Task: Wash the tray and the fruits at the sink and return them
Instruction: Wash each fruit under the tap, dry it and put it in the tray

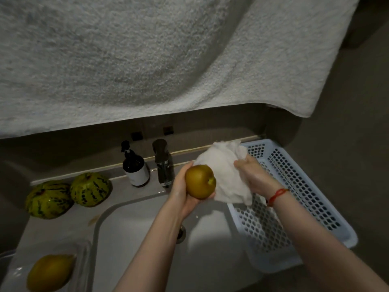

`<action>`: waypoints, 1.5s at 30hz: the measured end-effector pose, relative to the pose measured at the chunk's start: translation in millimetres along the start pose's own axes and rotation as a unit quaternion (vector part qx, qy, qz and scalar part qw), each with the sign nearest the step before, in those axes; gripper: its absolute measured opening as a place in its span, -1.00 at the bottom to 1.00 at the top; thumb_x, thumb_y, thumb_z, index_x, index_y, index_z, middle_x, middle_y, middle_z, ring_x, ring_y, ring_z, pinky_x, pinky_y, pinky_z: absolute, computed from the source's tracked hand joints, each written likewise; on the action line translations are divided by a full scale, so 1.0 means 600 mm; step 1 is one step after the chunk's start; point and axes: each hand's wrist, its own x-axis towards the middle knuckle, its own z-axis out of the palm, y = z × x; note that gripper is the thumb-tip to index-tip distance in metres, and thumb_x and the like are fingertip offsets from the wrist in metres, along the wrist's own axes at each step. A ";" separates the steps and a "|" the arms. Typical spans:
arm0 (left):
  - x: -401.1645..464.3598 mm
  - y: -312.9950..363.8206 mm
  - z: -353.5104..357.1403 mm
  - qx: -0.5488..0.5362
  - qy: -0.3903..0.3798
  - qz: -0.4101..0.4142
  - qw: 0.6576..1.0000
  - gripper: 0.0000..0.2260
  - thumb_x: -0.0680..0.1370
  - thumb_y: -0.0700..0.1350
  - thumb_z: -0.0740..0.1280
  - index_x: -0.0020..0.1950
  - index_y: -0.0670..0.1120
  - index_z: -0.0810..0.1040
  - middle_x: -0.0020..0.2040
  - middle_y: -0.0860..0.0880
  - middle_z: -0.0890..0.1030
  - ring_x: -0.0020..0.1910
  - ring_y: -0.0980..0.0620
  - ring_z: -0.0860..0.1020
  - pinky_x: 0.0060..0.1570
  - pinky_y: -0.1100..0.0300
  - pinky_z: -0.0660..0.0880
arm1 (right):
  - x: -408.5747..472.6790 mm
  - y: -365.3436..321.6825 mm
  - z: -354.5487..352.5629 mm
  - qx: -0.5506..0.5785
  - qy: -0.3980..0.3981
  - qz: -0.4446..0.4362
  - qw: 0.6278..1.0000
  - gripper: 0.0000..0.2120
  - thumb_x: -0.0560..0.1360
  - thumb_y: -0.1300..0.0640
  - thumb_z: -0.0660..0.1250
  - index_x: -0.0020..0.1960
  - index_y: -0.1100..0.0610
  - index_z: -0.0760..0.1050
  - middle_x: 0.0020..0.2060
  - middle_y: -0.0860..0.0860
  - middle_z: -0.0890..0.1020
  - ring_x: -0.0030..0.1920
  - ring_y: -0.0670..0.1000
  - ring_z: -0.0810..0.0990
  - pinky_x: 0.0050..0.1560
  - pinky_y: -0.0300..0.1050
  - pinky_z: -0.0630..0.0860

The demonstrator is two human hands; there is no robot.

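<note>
A dim bathroom counter (63, 226) beneath a hanging white towel (147, 60): over the sink (147, 239), a person's left hand (183, 192) cups a brown pear-like fruit (200, 181) from below, while the right hand (252, 175) bunches a white cloth (225, 173) against it. The step in hand appears to be drying, or wiping, the fruit. Two striped melons (69, 192) wait on the counter at left; another yellow-brown fruit (49, 272) lies in a clear container (84, 249) (possibly the tray) at lower left. A white perforated basket (294, 197) sits to the right of the basin. Next, the fruit likely needs turning in the palm, then setting down.
</note>
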 end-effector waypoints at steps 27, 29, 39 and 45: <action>0.076 -0.047 0.024 0.011 0.054 -0.086 0.995 -0.69 0.53 0.07 0.27 0.18 -0.07 0.39 0.01 -0.20 0.49 -0.05 -0.21 0.49 -0.15 -0.12 0.49 | 0.101 0.109 -0.022 -0.258 0.170 0.022 0.951 -0.72 0.48 0.22 0.36 0.19 0.22 0.48 0.09 0.24 0.59 0.08 0.18 0.56 0.03 -0.16 0.44; 0.064 -0.042 0.022 0.013 0.054 -0.083 0.995 -0.67 0.53 0.07 0.27 0.21 -0.07 0.38 0.01 -0.21 0.48 -0.05 -0.21 0.49 -0.15 -0.13 0.50 | 0.088 0.087 -0.016 -0.297 0.176 -0.009 0.938 -0.68 0.52 0.26 0.26 0.27 0.21 0.44 0.11 0.24 0.58 0.07 0.21 0.57 0.07 -0.06 0.48; -0.068 -0.012 -0.051 -0.037 0.035 -0.082 0.995 -0.72 0.53 0.04 0.30 0.10 -0.12 0.44 -0.04 -0.24 0.54 -0.13 -0.20 0.55 -0.27 -0.11 0.50 | -0.105 -0.040 0.105 -0.214 0.048 -0.196 0.956 -0.87 0.54 0.17 0.24 -0.04 -0.03 0.52 -0.21 -0.12 0.57 -0.24 -0.23 0.53 -0.31 -0.45 0.41; -0.143 0.016 -0.159 -0.033 0.079 0.034 0.996 -0.73 0.57 0.07 0.22 0.14 -0.08 0.46 -0.02 -0.22 0.60 -0.12 -0.14 0.60 -0.29 0.01 0.55 | -0.203 -0.019 0.234 -0.222 -0.205 -0.114 0.947 -0.62 0.46 -0.24 0.20 0.23 -0.16 0.32 -0.03 -0.22 0.44 -0.03 -0.20 0.48 -0.14 -0.38 0.45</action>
